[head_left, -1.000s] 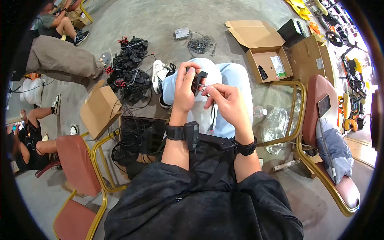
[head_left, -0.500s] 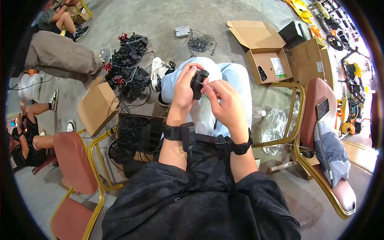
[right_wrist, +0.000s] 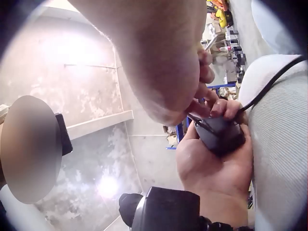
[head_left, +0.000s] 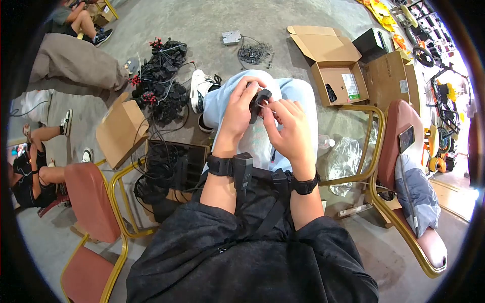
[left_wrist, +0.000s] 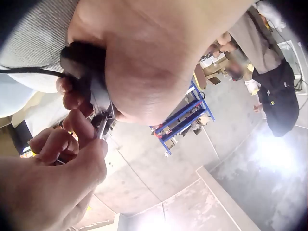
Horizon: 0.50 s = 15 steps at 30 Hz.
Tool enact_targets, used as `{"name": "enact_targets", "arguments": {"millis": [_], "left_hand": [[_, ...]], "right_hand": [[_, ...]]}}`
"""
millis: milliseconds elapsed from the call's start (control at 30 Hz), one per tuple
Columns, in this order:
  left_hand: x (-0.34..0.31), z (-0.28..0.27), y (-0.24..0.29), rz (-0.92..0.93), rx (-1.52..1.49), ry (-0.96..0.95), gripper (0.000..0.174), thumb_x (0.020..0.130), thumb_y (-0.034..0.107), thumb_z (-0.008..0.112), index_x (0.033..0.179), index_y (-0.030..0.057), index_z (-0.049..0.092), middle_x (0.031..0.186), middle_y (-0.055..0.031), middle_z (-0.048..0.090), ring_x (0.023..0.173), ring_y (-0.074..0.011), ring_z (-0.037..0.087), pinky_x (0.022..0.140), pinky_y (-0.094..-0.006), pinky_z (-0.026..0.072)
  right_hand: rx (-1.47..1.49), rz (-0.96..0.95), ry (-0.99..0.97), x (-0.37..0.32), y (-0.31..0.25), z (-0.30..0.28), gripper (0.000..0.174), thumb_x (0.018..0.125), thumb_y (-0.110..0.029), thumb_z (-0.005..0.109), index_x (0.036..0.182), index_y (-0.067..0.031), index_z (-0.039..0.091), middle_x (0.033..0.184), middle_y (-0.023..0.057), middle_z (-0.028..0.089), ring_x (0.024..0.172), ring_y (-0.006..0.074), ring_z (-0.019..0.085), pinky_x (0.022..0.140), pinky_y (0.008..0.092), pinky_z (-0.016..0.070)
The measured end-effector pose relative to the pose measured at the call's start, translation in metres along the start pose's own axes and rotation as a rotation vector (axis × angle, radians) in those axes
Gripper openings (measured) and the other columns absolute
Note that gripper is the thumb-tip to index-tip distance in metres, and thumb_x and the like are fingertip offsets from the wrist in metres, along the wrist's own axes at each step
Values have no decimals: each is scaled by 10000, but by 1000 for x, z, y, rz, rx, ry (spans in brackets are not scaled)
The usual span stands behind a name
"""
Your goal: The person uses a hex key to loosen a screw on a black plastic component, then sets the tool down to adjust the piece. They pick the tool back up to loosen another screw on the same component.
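Observation:
Above the lap, the left hand (head_left: 238,113) grips a black device (head_left: 258,103) with a cable running from it. In the right wrist view the black device (right_wrist: 219,136) lies in the palm of the left hand (right_wrist: 216,168), the cable (right_wrist: 269,86) leading away. The right hand (head_left: 288,129) is beside it, its thumb and fingers pinching a thin metal tool. In the left wrist view the metal tool (left_wrist: 102,126), held by the right hand (left_wrist: 62,173), meets the black device (left_wrist: 89,72) at a small fitting. A second metal piece shows between the right hand's fingers.
Black cables with red ends (head_left: 164,96) lie on the floor at the left, near an open carton (head_left: 121,134). Another open box (head_left: 339,81) stands at the right. Chairs flank both sides, one bearing a phone (head_left: 406,139). Other people sit or stand at the left.
The black device has turned in the left hand, and the right hand has moved in close to it with the tool. The cable hanging below the hands at first is now mostly hidden.

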<state>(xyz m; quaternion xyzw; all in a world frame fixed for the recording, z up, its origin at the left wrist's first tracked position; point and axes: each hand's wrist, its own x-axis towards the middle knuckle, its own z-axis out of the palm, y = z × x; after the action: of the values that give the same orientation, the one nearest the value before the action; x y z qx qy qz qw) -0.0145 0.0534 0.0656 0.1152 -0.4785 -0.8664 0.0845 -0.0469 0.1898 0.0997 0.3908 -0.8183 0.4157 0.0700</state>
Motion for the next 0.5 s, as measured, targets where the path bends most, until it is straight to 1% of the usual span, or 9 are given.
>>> {"name": "enact_targets", "arguments": {"millis": [100,133,200,233,300,333,400,433,500], "left_hand": [[0,-2,-1,5,-60,-8,217,1041,203,386,1064,60,547,880,-93,643,752,-130,609,704,-269,503],[0,-3,-2,8,-32,-10,218,1041,207,387,1066,62,547,881,-94,643,747,-128,606,700,-268,501],[1,-4,-2,11,-4,-12,219,1042,210,387,1068,63,548,882,-95,643,742,-127,604,696,-267,500],[1,-3,-2,25,7,-16,217,1040,206,389,1067,60,547,880,-94,642,741,-128,605,694,-266,499],[1,-1,-4,40,17,-17,216,1038,202,391,1066,57,547,878,-93,641,740,-130,606,691,-266,499],[2,0,-5,60,24,17,214,1035,197,392,1063,54,549,873,-93,641,735,-131,607,685,-264,498],[2,0,-6,80,33,50,213,1032,193,393,1061,52,550,867,-93,642,729,-133,608,678,-263,497],[2,-1,-7,68,24,38,216,1031,192,393,1060,49,552,863,-93,642,727,-134,609,674,-261,496],[2,-3,-7,57,15,26,219,1029,191,393,1059,46,554,859,-94,643,725,-135,610,670,-260,495]], "right_hand": [[90,124,-66,-4,-2,3,109,879,-120,627,822,-30,605,683,102,559,625,259,518,621,374,391],[90,124,-66,-4,-6,2,109,879,-120,627,822,-30,605,683,102,559,625,259,518,621,374,391],[364,476,-141,-2,-15,-2,220,975,-191,562,846,-22,621,544,9,428,489,102,405,458,301,320],[364,476,-142,-4,-13,0,220,975,-191,562,846,-22,621,544,9,428,489,102,405,458,301,320],[728,639,-165,-8,-5,6,304,1029,-224,483,852,-15,616,547,-42,436,478,62,383,451,274,315],[727,639,-168,-8,-1,5,304,1029,-224,483,852,-15,616,547,-42,436,478,62,383,451,274,315],[1062,775,-262,-9,7,0,318,1042,-222,460,869,-7,619,613,-59,514,512,65,428,480,253,346],[1061,775,-264,-10,6,2,318,1042,-222,460,869,-7,619,613,-59,514,512,65,428,480,253,346],[516,541,-71,-10,1,6,248,996,-203,510,857,-27,617,590,45,507,568,105,472,539,291,394]]}}
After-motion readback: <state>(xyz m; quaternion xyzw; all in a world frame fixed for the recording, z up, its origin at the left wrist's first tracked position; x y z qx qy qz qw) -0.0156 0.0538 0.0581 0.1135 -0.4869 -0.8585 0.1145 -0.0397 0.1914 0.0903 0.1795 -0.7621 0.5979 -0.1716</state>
